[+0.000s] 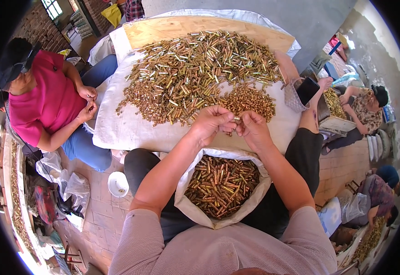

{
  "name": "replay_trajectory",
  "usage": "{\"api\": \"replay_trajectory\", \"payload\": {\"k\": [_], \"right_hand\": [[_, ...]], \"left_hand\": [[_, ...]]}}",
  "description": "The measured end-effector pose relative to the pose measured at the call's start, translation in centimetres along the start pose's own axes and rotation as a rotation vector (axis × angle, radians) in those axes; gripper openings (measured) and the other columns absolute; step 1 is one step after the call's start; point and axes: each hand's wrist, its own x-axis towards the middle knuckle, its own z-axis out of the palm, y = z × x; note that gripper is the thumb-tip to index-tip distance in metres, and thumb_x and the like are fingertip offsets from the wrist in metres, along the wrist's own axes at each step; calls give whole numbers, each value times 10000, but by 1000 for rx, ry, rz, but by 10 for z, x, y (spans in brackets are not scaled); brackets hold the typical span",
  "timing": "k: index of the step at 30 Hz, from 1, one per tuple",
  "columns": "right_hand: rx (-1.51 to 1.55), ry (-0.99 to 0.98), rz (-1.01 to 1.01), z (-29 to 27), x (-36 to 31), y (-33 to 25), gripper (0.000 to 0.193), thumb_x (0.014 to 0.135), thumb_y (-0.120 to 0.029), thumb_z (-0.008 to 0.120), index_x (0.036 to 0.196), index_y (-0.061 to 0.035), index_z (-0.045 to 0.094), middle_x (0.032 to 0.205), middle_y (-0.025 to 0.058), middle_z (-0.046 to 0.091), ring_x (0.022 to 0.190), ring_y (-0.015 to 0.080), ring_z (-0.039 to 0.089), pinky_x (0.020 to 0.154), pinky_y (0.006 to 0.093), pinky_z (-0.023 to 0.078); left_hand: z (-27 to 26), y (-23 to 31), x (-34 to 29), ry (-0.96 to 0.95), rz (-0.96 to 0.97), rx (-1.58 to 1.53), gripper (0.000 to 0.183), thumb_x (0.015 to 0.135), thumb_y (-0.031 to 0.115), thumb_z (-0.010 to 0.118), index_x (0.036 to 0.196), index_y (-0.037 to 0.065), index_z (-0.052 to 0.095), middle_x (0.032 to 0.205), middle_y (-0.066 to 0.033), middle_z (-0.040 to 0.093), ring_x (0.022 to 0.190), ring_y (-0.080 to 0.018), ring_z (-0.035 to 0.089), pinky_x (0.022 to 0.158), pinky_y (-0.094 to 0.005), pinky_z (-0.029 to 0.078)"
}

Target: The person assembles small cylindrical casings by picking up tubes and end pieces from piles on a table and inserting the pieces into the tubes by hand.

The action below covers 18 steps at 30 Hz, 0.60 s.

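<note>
The left hand (211, 124) and right hand (256, 130) both pinch a small brass tube (237, 118), its long axis seemingly left to right, above the bench (114, 124), the open sack (216, 224) lying nearer the body, between the forearms

Even, bright daylight overall; we note a blown-out window (52, 8) at upper left. Hard glints speckle the brass-coloured casings (200, 59) heaped on the pale tablecloth (110, 130); those inside the white sack (273, 178) sit dimmer. We see the wooden board (209, 28) bowed by the fisheye, black vignetting at both sides, and violet-blue fringing at lower left. Near the rim, detail softens; we lose fine edges there.
</note>
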Motion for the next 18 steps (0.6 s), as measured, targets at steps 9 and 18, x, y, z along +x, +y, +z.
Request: {"api": "replay_trajectory", "payload": {"k": [9, 18], "right_hand": [[-371, -189, 48, -3, -5, -26, 82, 938, -93, 643, 973, -23, 667, 744, 37, 636, 613, 102, 582, 536, 234, 452], [-945, -353, 242, -7, -2, -32, 109, 864, -108, 669, 906, -14, 707, 761, 31, 685, 666, 113, 615, 620, 269, 486]], "left_hand": [[-27, 33, 5, 213, 131, 507, 156, 912, 158, 705, 975, 15, 688, 837, -47, 708, 672, -153, 672, 605, -260, 525], [-69, 20, 13, 347, 233, 1425, 169, 796, 139, 707, 954, 82, 727, 840, -152, 709, 787, -313, 683, 742, -414, 545]]}}
